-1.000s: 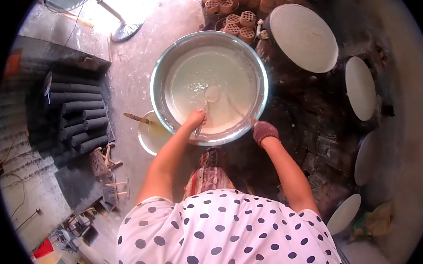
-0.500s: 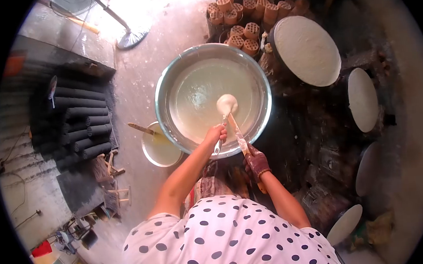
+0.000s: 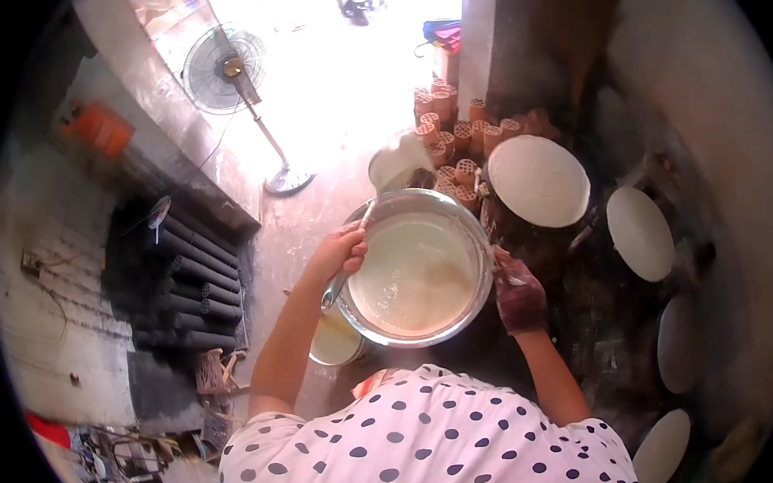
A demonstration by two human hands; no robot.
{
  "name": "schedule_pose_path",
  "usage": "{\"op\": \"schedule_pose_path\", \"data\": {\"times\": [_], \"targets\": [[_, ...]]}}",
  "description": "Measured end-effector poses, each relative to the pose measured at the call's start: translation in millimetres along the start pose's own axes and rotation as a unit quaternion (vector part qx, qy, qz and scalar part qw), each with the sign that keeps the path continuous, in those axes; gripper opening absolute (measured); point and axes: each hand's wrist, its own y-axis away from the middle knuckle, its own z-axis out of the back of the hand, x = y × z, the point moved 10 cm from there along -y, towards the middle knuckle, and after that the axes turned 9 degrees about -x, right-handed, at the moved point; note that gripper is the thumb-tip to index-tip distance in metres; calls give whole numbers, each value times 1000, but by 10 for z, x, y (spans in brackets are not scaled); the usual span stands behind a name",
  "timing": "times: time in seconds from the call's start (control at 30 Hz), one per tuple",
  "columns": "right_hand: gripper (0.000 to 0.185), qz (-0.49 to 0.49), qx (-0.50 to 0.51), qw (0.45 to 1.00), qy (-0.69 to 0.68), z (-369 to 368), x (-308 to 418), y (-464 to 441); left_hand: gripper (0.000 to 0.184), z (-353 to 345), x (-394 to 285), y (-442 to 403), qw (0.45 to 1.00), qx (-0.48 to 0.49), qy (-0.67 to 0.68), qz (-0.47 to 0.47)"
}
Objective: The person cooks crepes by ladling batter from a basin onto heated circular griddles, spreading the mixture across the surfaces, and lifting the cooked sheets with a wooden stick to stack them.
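My left hand [image 3: 343,251] is closed round the handle of a ladle [image 3: 399,163]. Its pale, batter-coated bowl is raised near the far rim of a big metal basin [image 3: 360,318]. Pale liquid batter [image 3: 415,275] lies in the basin. My right hand [image 3: 521,293], in a dark reddish glove, is closed beside the basin's right rim. A pale strip shows at its fingers, apparently the flat spatula [image 3: 516,280], mostly hidden. Partly behind the basin at lower left stands a smaller bowl [image 3: 335,340] with yellowish liquid.
Several round griddles line the right side, the nearest large one [image 3: 539,182] covered in white. Perforated clay-coloured briquettes [image 3: 442,136] are stacked beyond the basin. Black briquettes [image 3: 198,271] lie in rows at left. A standing fan [image 3: 233,69] is near the bright doorway.
My left hand has raised the ladle out of the batter, towards the far rim. My right hand has moved right, away from the ladle. The view has tilted up towards the doorway.
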Motion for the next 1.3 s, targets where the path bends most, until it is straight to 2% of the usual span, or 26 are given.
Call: {"op": "schedule_pose_path", "data": {"times": [0.03, 0.07, 0.13, 0.2, 0.27, 0.33, 0.4, 0.47, 0.5, 0.53, 0.6, 0.67, 0.7, 0.73, 0.77, 0.87, 0.9, 0.93, 0.97, 1.0, 1.03, 1.07, 1.1, 1.13, 1.23, 1.3], "targets": [[30, 0, 8, 999, 37, -151, -123, 81, 30, -17, 235, -91, 992, 23, 97, 82], [37, 112, 91, 945, 295, -506, -416, 300, 29, -129, 492, -156, 966, 47, 190, 170], [41, 60, 116, 946, 296, -629, -723, 713, 31, -363, 852, -230, 907, 24, 328, 265], [46, -22, 68, 977, 199, -31, -834, 1156, 32, -759, 1037, -73, 967, 79, 190, 151], [49, -86, 11, 983, 161, 535, -971, 1618, 38, -1108, 1221, 158, 996, 82, 17, 40], [51, -137, -8, 970, 201, 961, -1073, 1920, 35, -1633, 1505, 308, 982, 135, 40, 127], [52, -191, -30, 952, 238, 1357, -1114, 2262, 38, -2278, 1834, 242, 914, 171, 173, 324], [53, -225, -66, 921, 311, 1658, -1230, 2374, 38, -2823, 2014, 83, 901, 164, 134, 380], [53, -239, -90, 911, 322, 1923, -1252, 2498, 39, -3150, 1912, 193, 931, 273, 14, 244], [52, -258, -122, 904, 320, 2192, -1303, 2654, 41, -3419, 1937, 258, 937, 291, -35, 191], [50, -294, -167, 885, 321, 2648, -1475, 2891, 42, -4049, 2096, 387, 922, 345, -105, 142], [50, -319, -230, 858, 332, 3060, -1474, 3049, 41, -4727, 2380, 476, 900, 379, -120, 178], [50, -330, -240, 848, 338, 3117, -1693, 3256, 42, -5107, 2778, 438, 848, 328, 26, 415], [50, -357, -250, 817, 378, 3189, -2005, 3613, 42, -5535, 3030, 571, 732, 243, 164, 616], [49, -387, -255, 783, 415, 3358, -2215, 3920, 42, -5999, 3164, 508, 728, 246, 150, 622], [48, -405, -269, 782, 390, 4237, -2037, 4291, 41, -7148, 3368, 671, 731, 329, 57, 594], [46, -424, -268, 749, 433, 4450, -1944, 4536, 40, -7375, 3095, 828, 789, 445, -87, 414], [46, -428, -268, 747, 431, 4662, -2124, 4756, 39, -7667, 2969, 875, 792, 527, -227, 206], [46, -442, -305, 686, 491, 4930, -2213, 5045, 39, -7893, 3021, 943, 790, 529, -232, 208], [45, -454, -336, 619, 546, 5156, -2224, 5226, 39, -8182, 3060, 1022, 773, 554, -272, 150], [45, -457, -333, 618, 545, 5366, -2213, 5075, 39, -8432, 3111, 1106, 752, 576, -308, 93], [44, -461, -371, 641, 489, 5745, -2183, 4709, 39, -8705, 3269, 1123, 750, 577, -308, 96], [42, -461, -407, 660, 431, 6077, -2258, 4478, 31, -8950, 3556, 1112, 761, 555, -270, 200], [40, -388, -406, 686, 462, 6210, -2269, 4283, 24, -9091, 3718, 1171, 760, 528, -230, 301], [39, -435, -393, 687, 429, 6476, -2953, 4302, 18, -9631, 4351, 1171, 734, 523, -272, 338], [39, -563, -208, 617, 508, 6426, -3225, 4238, 14, -9817, 4612, 1091, 735, 530, -276, 320]]}}
